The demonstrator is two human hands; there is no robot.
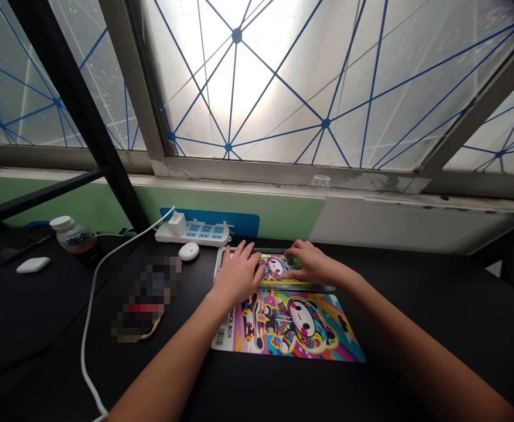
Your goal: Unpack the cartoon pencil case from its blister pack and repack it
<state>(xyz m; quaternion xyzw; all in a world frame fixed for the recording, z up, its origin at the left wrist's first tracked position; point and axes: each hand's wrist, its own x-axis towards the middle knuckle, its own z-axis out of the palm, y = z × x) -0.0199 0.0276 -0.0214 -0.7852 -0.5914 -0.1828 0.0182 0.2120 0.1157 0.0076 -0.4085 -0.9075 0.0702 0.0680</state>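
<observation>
A colourful pencil box (289, 319) with a cartoon print lies open on the black table (415, 328), its lid flat towards me. My left hand (238, 274) rests flat on the left part of the far tray, fingers spread. My right hand (310, 261) reaches into the right part of the tray, fingers curled and pinched on a small green item (292, 260) that I cannot make out.
A white power strip (195, 232) with a charger and white cable (92, 293) sits at the wall. A small white oval case (189, 251), a bottle (72, 237), another white case (33, 265) and a blurred object (145, 299) lie at left. A black frame post (85, 117) rises at left.
</observation>
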